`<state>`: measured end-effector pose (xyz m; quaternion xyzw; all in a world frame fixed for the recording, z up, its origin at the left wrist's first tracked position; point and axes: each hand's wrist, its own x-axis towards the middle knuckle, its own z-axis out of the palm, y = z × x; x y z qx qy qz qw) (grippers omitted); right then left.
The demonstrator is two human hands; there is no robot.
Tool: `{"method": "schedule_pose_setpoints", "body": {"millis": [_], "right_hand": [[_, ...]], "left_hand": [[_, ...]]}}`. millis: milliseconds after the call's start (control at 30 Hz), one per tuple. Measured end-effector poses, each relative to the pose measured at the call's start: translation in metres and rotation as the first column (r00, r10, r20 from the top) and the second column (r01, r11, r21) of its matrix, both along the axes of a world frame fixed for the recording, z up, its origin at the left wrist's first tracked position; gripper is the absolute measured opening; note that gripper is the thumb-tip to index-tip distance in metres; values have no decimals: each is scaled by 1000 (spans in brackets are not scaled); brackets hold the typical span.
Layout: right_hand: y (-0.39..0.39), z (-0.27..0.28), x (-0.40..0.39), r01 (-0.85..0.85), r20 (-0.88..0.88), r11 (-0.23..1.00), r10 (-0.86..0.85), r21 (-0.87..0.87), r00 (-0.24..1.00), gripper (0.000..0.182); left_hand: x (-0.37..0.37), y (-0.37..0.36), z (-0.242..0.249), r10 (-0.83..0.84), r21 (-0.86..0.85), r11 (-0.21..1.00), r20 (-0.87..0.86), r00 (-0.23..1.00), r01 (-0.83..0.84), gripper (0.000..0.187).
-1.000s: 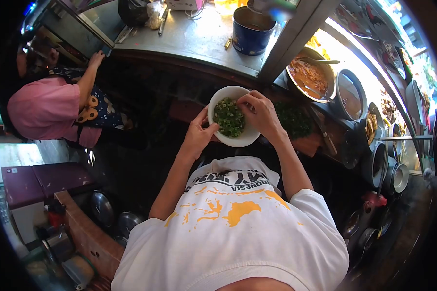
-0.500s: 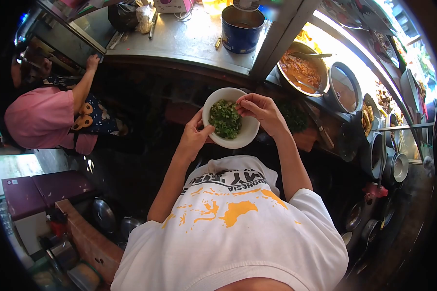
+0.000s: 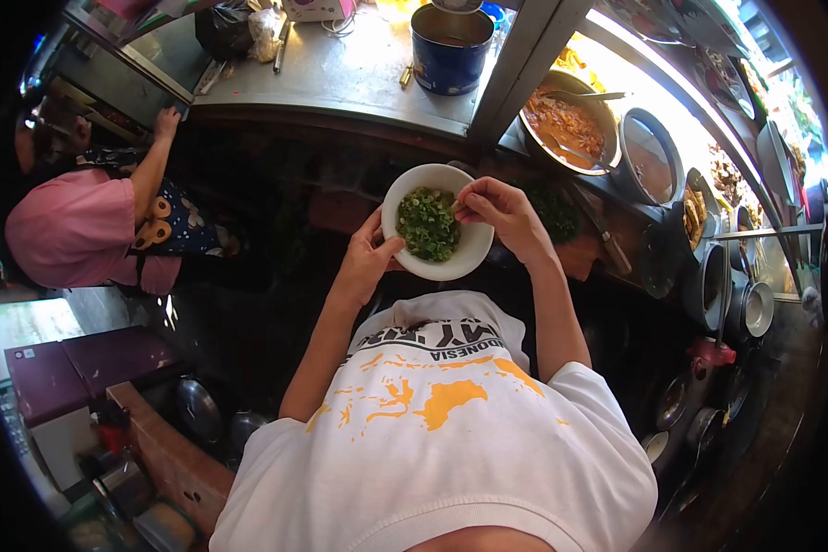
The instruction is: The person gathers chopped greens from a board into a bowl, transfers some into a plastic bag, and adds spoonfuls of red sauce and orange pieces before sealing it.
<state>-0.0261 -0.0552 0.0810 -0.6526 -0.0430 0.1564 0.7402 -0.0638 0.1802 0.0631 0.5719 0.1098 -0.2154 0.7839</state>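
Observation:
My left hand [image 3: 368, 258] grips a white bowl [image 3: 474, 250] by its left rim, thumb over the edge and fingers around the outside. Chopped green onions [image 3: 428, 224] lie inside, heaped toward the left of the bowl. Over the bowl's right rim, my right hand [image 3: 503, 212] is closed in a pinch, its fingertips right beside the greens. I cannot tell what small bit, if any, is between those fingertips. The bowl is held up in front of my white shirt.
Ahead, a metal counter [image 3: 340, 78] carries a blue pot [image 3: 449, 60]. To the right stand a pan of orange-red food [image 3: 566, 129], a grey pot [image 3: 649, 156] and a knife [image 3: 614, 250] on a board. A person in pink [image 3: 74, 221] leans at the left.
The right hand has shifted slightly right and down, still pinched over the bowl. The left hand and bowl stay nearly in place; the view has tilted a little.

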Motion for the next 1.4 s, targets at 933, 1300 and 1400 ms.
{"method": "schedule_pose_setpoints", "body": {"millis": [933,1300,1400], "right_hand": [[49,-13,-40,412,616,596,184,-689,766,16],[14,-8,-35,233,312,910,-124,-343,942,12],[4,-8,-37,135,46,991,-135,-3,990,13]], "left_hand": [[-10,-29,-1,-154,-31,987,90,984,158,62],[-12,-25,-7,-128,-35,991,44,991,130,62],[-11,-26,-7,-143,-24,989,35,989,144,63]]}}
